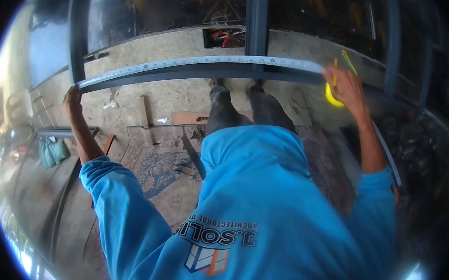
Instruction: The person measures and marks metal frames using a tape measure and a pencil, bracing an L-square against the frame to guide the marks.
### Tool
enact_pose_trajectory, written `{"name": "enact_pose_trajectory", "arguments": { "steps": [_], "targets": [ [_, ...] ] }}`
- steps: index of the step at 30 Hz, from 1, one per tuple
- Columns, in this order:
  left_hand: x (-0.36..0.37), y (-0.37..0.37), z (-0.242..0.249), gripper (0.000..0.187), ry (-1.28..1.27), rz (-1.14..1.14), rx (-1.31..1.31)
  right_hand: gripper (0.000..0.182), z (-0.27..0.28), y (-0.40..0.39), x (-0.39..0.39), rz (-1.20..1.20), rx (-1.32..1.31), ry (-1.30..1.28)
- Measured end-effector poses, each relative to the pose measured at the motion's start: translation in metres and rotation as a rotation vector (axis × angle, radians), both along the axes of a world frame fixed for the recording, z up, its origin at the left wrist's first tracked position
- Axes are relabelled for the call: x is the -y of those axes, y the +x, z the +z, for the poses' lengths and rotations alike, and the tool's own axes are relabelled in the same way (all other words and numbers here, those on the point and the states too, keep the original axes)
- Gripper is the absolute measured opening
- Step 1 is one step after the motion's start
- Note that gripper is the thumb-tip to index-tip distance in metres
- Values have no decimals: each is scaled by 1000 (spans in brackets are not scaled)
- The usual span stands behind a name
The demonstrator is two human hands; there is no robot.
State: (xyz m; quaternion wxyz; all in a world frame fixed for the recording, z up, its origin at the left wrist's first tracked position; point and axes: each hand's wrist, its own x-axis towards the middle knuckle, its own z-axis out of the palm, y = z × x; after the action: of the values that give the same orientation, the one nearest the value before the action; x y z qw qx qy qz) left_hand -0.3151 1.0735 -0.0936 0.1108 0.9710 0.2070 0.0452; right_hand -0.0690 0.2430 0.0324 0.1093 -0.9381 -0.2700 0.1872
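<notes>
A tape measure's pale blade (pixel 185 62) stretches from left to right along a dark grey metal bar (pixel 178 73). At the left end of the bar, my left hand (pixel 72 97) is closed, its fingers pressed on the blade's end. My right hand (pixel 346 85) is closed round the yellow tape measure case (pixel 332 97) at the other end. A thin yellow stick (pixel 334 70), perhaps a pencil, shows by the right fingers. A yellow-green wrist loop (pixel 349 61) stands out beyond that hand. The right end of the bar is partly hidden by the hand.
Dark upright frame posts (pixel 257 20) rise in front of dark glass panels. A dark box (pixel 224 37) with red-handled tools is near the far wall. A patterned rug (pixel 156 165) lies underfoot. To the left are a green bag (pixel 53 151) and long metal bars (pixel 65 208).
</notes>
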Motion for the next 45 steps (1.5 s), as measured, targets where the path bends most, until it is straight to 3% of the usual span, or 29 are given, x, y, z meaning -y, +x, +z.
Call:
{"name": "enact_pose_trajectory", "arguments": {
  "steps": [6,9,12,14,15,17,18,20,21,23,26,28,29,30,31,32,34,36,38,42,45],
  "targets": [
    [5,3,13,28,-29,-29,-51,22,-2,2,-6,-9,-147,-136],
    [11,3,21,26,110,-136,-39,22,5,-9,-7,-9,-196,-157],
    [3,0,11,26,-74,-74,-74,23,-6,-15,4,-10,-146,-80],
    [11,3,6,31,-869,460,256,23,-9,-14,5,-18,-139,-54],
    [12,7,6,31,-869,459,252,23,-10,-14,4,-24,-127,-25],
    [52,34,26,37,-524,821,179,24,-12,-12,5,-25,-138,-30],
    [58,38,26,37,-525,820,178,24,-13,-11,5,-25,-144,-34],
    [75,51,26,38,269,662,72,24,-16,-11,7,-26,-151,-35],
    [89,63,24,35,471,496,218,24,-17,-10,8,-26,-158,-33],
    [180,113,50,31,-149,387,451,25,-17,-9,8,-28,-155,-33],
    [315,172,73,33,-611,80,17,26,-17,-11,9,-27,-147,-6],
    [389,199,56,35,-793,-223,-181,26,-19,-10,9,-23,-137,23],
    [413,214,41,38,-806,-392,-422,26,-19,-11,10,-31,-156,28],
    [432,225,22,40,-856,-614,-482,26,-20,-10,11,-40,-174,33],
    [458,231,29,38,-921,-584,-647,26,-21,-10,12,-42,-174,33],
    [470,234,24,38,-921,-587,-651,26,-20,-10,11,-38,-185,25],
    [487,241,17,34,-688,-849,-697,26,-21,-9,13,-36,-200,20],
    [488,238,15,30,-641,-836,-765,26,-23,-14,15,-26,-129,71],
    [482,230,-5,27,-708,-1032,-542,25,-24,-14,14,-28,-132,81],
    [487,233,-6,26,-627,-995,-661,25,-23,-13,14,-43,-174,24],
    [485,235,-10,25,-773,-902,-684,26,-26,-13,16,-6,-142,59]
  ]
}}
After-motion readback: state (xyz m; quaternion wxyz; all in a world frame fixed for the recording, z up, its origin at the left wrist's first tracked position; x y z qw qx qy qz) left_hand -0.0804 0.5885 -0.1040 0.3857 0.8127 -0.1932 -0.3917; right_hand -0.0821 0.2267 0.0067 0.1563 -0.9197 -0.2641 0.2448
